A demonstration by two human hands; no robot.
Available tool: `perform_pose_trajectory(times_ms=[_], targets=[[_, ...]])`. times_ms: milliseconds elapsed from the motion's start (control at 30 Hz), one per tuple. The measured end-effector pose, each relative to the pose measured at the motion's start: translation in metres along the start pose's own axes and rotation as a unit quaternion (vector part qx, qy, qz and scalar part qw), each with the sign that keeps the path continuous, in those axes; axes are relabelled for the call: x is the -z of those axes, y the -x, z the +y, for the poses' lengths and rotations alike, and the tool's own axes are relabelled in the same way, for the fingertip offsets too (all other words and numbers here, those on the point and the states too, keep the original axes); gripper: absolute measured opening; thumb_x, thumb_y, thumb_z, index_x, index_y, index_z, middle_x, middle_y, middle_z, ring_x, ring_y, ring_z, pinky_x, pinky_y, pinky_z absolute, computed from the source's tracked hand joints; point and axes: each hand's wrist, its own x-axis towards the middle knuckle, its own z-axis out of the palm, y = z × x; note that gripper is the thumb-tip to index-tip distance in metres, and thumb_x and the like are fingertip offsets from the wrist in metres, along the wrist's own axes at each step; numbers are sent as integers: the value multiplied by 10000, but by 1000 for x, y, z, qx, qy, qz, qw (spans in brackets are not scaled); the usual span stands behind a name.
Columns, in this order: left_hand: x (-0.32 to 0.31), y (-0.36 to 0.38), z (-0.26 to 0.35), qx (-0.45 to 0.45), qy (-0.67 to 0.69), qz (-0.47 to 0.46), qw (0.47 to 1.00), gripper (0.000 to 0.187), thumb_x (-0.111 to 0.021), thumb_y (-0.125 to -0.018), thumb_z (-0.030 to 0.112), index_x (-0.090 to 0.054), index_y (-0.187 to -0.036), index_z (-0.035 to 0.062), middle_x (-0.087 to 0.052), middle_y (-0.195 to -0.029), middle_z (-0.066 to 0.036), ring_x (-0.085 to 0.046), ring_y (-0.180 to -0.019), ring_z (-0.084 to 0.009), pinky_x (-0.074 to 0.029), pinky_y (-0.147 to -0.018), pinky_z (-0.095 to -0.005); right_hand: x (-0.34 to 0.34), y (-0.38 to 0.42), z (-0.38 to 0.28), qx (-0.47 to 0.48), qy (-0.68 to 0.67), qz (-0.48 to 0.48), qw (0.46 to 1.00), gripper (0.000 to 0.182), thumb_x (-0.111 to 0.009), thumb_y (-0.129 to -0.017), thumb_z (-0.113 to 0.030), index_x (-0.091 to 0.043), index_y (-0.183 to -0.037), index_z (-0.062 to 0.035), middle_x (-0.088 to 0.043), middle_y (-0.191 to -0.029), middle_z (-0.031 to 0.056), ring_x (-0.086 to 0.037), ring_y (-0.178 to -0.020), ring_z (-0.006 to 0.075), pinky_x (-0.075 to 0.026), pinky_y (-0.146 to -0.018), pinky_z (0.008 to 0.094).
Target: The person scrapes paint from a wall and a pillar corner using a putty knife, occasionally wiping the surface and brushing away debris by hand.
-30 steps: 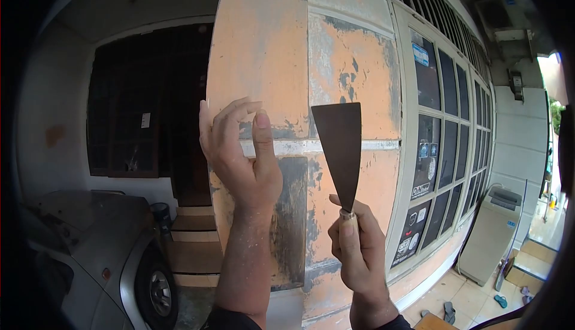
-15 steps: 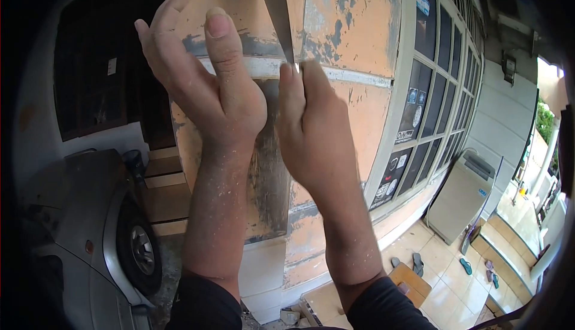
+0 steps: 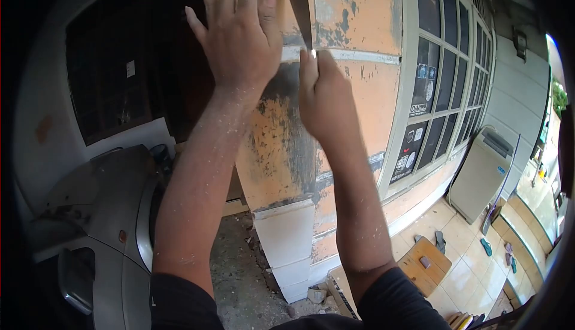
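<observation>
My right hand (image 3: 328, 96) is wrapped round the handle of a broad-bladed scraper (image 3: 302, 6), whose metal blade points upward along the corner of an orange pillar (image 3: 272, 150). The handle is mostly hidden in my fist. My left hand (image 3: 242, 48) is raised to the left of the blade, back toward me, its fingers spread over the upper pillar face. It holds nothing. Paint on the pillar is patchy, with dark grey areas showing and a pale band (image 3: 365, 57) running across. Light specks dot both forearms.
To the right is a paned window (image 3: 428, 69) with stickers. A washing machine (image 3: 484, 174) stands beyond it, near steps. A wooden stool (image 3: 413, 273) and sandals (image 3: 440, 241) are on the tiled floor. A grey car (image 3: 99, 210) is parked at left. Rubble (image 3: 317, 295) lies by the pillar's base.
My left hand has turned from palm side showing to back showing, fingers now over the pillar. The view has shifted; my right hand keeps its grip on the scraper near the corner.
</observation>
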Motion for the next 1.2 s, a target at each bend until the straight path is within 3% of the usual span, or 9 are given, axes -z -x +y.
perform_pose_trajectory(times_ms=[200,267,433,533,667,767,833,933,1200], targets=[[-12,-17,-20,45,-90,16,995,566,-464,-1109,403,-352,-1626,201,-315,-1676,-188,-289,-1555,-472,-280,-1206,-717,-13,39,-1,-79,11,-50,996,354,-470,-1118,-350,-517,-1080,-1,-679,-821,345,-662,-830,572,-511,-708,624],[-13,-14,-23,55,-83,20,995,588,-470,-1106,406,-329,-1637,196,-318,-1671,-210,-297,-1552,-472,-299,-1213,-690,-10,-5,-17,12,63,3,998,382,-468,-1118,-362,-530,-1053,10,-681,-845,354,-663,-853,576,-519,-736,616],[21,-22,-10,210,172,-118,955,660,-472,-1108,431,-249,-1653,133,-341,-1648,-242,-344,-1515,-494,-450,-1156,-620,15,-44,-37,2,73,-38,997,479,-459,-1116,-390,-608,-1047,59,-686,-926,368,-663,-954,560,-523,-823,582],[10,-23,-17,264,274,-52,924,699,-468,-1108,463,-210,-1661,122,-313,-1651,-268,-309,-1524,-506,-483,-1105,-662,12,17,-17,-55,73,-46,995,452,-463,-1117,-388,-586,-1029,37,-688,-944,357,-647,-973,573,-513,-816,581],[-10,-17,-16,256,47,-28,965,722,-439,-1101,530,-186,-1670,163,-281,-1673,-238,-211,-1573,-474,-297,-1161,-786,2,64,-6,-179,13,-70,981,441,-447,-1126,-371,-555,-1002,38,-671,-929,363,-626,-956,592,-502,-802,580],[-14,-16,-18,227,-31,-42,973,708,-422,-1110,523,-205,-1670,148,-286,-1686,-217,-225,-1567,-484,-306,-1151,-788,-1,21,-13,-53,90,-28,994,460,-419,-1140,-369,-551,-972,39,-662,-814,302,-670,-787,499,-513,-752,554],[-17,-17,-18,229,-19,-29,973,700,-415,-1111,524,-214,-1667,149,-302,-1685,-199,-229,-1568,-476,-265,-1171,-783,10,-26,-26,-37,69,-32,996,476,-412,-1145,-367,-545,-948,46,-644,-773,276,-654,-718,452,-514,-731,543],[-16,-16,-19,222,-4,-28,975,689,-414,-1112,517,-225,-1662,148,-351,-1675,-157,-255,-1566,-444,-231,-1192,-775,24,-36,-70,-135,5,-57,989,494,-435,-1135,-371,-552,-950,72,-649,-845,344,-630,-836,564,-508,-776,559],[-10,-17,-17,222,9,-39,974,667,-414,-1116,486,-235,-1648,127,-538,-1546,-113,-502,-1448,-293,-264,-1218,-715,7,23,-15,-81,54,-41,994,474,-466,-1120,-370,-575,-942,55,-664,-894,359,-647,-926,570,-509,-800,552]])
